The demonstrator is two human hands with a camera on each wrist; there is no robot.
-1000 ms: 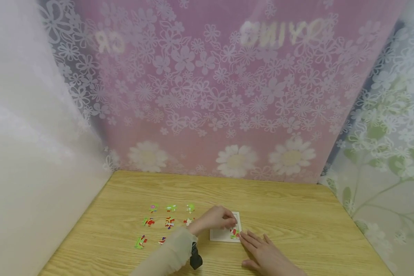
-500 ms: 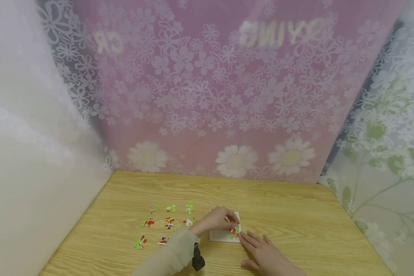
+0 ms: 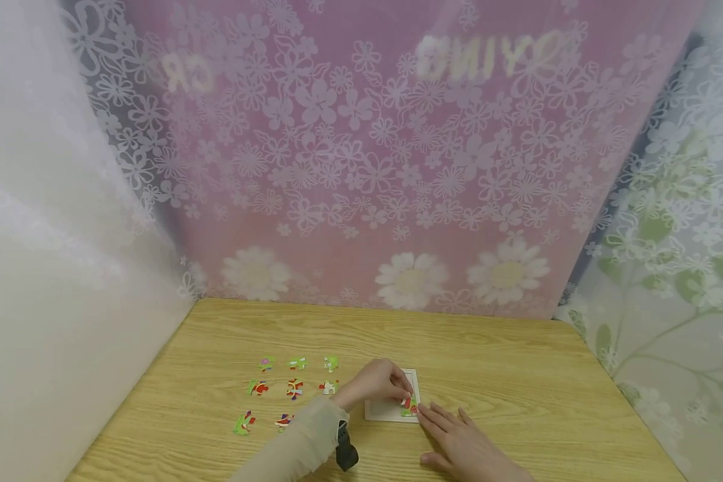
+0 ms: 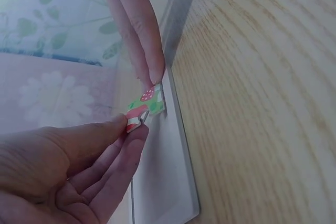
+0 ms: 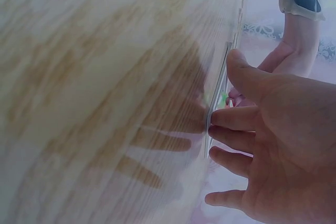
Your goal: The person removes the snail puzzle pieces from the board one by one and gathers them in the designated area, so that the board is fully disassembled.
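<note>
My left hand (image 3: 375, 385) reaches over a shallow white puzzle tray (image 3: 390, 420). Its thumb and fingers pinch the edge of a jigsaw piece (image 4: 137, 114) printed in red and green, seen close in the left wrist view. The piece sits tilted at the tray's right side, and whether it lies over a second piece I cannot tell. Flat on the table, my right hand (image 3: 462, 442) has its fingers extended, fingertips touching the tray's right edge. In the right wrist view the straight, spread fingers (image 5: 231, 139) show beside the thin tray edge.
Left of the tray, several loose jigsaw pieces (image 3: 295, 388) lie in rough rows on the wooden table (image 3: 488, 355); my left forearm partly covers the nearest row. A black strap device (image 3: 346, 452) is on the left wrist. A flowered pink curtain (image 3: 361, 167) stands behind.
The left fingertips have shifted slightly over the tray's right side and now sit lower, closer to the printed piece. My right hand stays in place at the tray edge.
</note>
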